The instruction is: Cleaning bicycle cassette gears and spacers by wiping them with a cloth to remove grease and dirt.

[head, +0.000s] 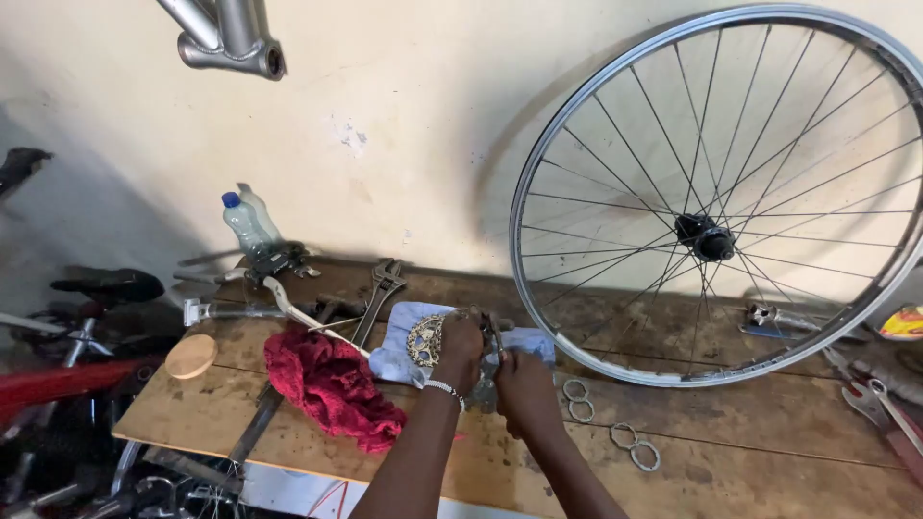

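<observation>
Left hand: We find the left hand [460, 343] clenched around a toothed metal part [424, 340], a worn sprocket or chainring. The grip is closed, thumb side up, and a beaded bracelet [444, 388] sits on the wrist.

Right hand: The right hand [524, 383] is closed on a dark metal tool or bracket [487, 370] that stands between the two hands. We judge that the left hand steadies the part while the right works against it. We cannot tell how the tool engages the part.

Location of the part: It is at the centre of the wooden bench [750, 452], lying on a pale blue cloth [399, 336]. We judge the cloth serves as a pad and catches grease.

Orientation: The toothed part faces roughly up and toward 10 o'clock. The tool's long axis runs about 12 to 6 o'clock, near upright. The finer shape is hidden by the fingers.

Surroundings: A red rag [332, 384] lies at 9 o'clock of the hands, just beside the blue cloth. An adjustable wrench [380, 293] lies at 11 o'clock. A plastic bottle [250, 226] stands farther off at 10 o'clock. Metal rings [577, 399] lie at 3 o'clock, near the right hand, with a second pair at 4 o'clock.

Wheel: A spoked bicycle wheel [711, 235] leans on the wall at 2 o'clock, rim resting on the bench, apart from the hands.

Round wooden disc: The disc [190, 356] lies near the bench's left edge.
</observation>
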